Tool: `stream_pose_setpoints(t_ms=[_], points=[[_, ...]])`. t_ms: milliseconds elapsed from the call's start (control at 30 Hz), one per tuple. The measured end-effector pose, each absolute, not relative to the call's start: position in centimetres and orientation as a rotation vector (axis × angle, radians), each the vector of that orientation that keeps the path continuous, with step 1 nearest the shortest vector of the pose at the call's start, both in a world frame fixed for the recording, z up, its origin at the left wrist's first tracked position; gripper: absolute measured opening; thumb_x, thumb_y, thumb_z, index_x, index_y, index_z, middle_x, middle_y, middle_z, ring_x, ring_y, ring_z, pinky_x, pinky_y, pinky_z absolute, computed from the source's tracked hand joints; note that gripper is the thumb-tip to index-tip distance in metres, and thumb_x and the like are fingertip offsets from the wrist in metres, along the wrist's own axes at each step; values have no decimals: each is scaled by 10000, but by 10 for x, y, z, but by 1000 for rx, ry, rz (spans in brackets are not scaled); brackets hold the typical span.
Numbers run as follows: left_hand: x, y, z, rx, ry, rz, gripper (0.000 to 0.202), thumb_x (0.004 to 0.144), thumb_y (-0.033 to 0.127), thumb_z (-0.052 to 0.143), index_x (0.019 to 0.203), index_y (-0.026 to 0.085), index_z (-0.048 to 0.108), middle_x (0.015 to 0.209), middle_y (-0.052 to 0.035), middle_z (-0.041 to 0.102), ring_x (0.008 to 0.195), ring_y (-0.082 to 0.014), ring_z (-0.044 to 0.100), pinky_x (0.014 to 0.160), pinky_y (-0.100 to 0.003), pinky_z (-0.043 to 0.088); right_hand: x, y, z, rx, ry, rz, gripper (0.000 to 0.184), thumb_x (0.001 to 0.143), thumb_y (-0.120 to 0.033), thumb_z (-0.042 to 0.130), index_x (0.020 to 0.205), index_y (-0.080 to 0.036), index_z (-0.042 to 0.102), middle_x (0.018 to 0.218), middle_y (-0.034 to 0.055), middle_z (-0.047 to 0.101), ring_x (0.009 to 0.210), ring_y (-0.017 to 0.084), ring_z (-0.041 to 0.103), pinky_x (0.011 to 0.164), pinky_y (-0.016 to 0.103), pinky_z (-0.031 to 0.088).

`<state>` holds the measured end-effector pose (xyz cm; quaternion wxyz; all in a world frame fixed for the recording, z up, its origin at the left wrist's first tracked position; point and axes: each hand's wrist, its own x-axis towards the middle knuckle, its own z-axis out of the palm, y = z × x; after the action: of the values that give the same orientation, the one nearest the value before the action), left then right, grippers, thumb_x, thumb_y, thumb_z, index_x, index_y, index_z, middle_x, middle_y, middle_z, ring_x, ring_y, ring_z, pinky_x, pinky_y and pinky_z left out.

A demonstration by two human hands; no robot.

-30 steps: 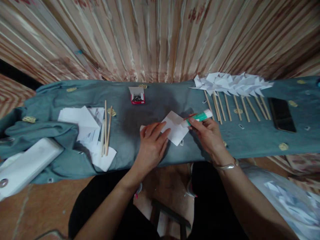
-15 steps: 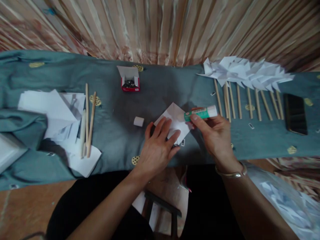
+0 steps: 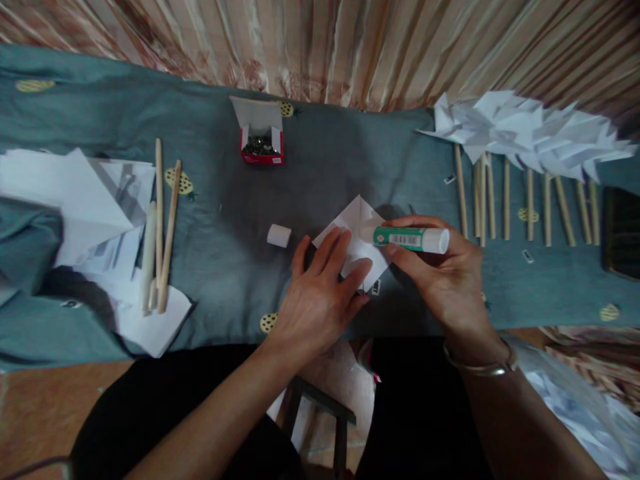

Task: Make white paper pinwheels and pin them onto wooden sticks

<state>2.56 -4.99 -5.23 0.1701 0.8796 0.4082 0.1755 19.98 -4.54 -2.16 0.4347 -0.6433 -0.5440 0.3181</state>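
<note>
A green and white glue stick (image 3: 407,239) lies in the grip of my right hand (image 3: 445,270), its uncapped end against a small square of white paper (image 3: 367,217). Creases run across the paper, which is turned like a diamond on the cloth. My left hand (image 3: 323,287) rests on the paper's left and lower part, fingers spread and pressing it flat. The white cap (image 3: 279,235) of the glue stick lies on its side just left of the paper.
Behind stands an open red box (image 3: 263,159) of small metal pieces. Loose wooden sticks (image 3: 159,220) lie beside white papers (image 3: 35,177) at left. Folded paper pinwheels (image 3: 530,133) on sticks line the back right, near a dark phone (image 3: 623,230). A pleated curtain (image 3: 320,53) hangs behind.
The glue stick has turned from slanting up to nearly level, its tip still on the paper. The camera view has shifted slightly. My left hand keeps its place on the paper.
</note>
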Motion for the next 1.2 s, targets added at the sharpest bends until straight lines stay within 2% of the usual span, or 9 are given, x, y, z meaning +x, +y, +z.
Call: stream_pose_setpoints(t_ms=[200, 433, 600, 867, 1200], points=[[26, -50, -52, 2495, 1160, 516, 394, 874, 399, 584, 1234, 244, 539, 1469, -154, 423, 1398, -328, 322, 1110, -617, 207, 199, -45, -22, -1638, -1427, 711, 188, 772, -233, 703, 954, -234, 654, 904, 1, 733, 834, 173, 694, 786, 329, 564], [26, -50, -54, 2501, 1160, 508, 409, 882, 414, 566, 1254, 248, 532, 1474, -157, 414, 1404, -334, 312, 1119, -620, 186, 197, -46, -25, -1653, -1527, 658, 213, 796, -255, 683, 1006, -246, 650, 993, 14, 718, 919, 195, 683, 847, 354, 546], [26, -51, -53, 2501, 1165, 507, 404, 883, 409, 573, 1248, 240, 534, 1475, -138, 420, 1402, -322, 317, 1121, -625, 185, 196, -47, -23, -1669, -1559, 657, 209, 800, -258, 683, 1007, -247, 659, 978, 14, 722, 878, 191, 688, 788, 329, 555], [25, -52, -53, 2525, 1178, 487, 448, 864, 400, 604, 1277, 241, 529, 1476, -166, 412, 1405, -327, 313, 1113, -636, 191, 194, -47, -23, -1651, -1619, 648, 230, 797, -277, 692, 1021, -236, 654, 972, 14, 718, 846, 180, 687, 731, 298, 550], [25, -51, -50, 2490, 1177, 479, 447, 866, 393, 605, 1280, 239, 535, 1469, -155, 430, 1394, -333, 334, 1114, -647, 190, 192, -46, -17, -1646, -1690, 638, 185, 778, -257, 697, 957, -237, 653, 869, -2, 716, 763, 163, 675, 662, 274, 530]])
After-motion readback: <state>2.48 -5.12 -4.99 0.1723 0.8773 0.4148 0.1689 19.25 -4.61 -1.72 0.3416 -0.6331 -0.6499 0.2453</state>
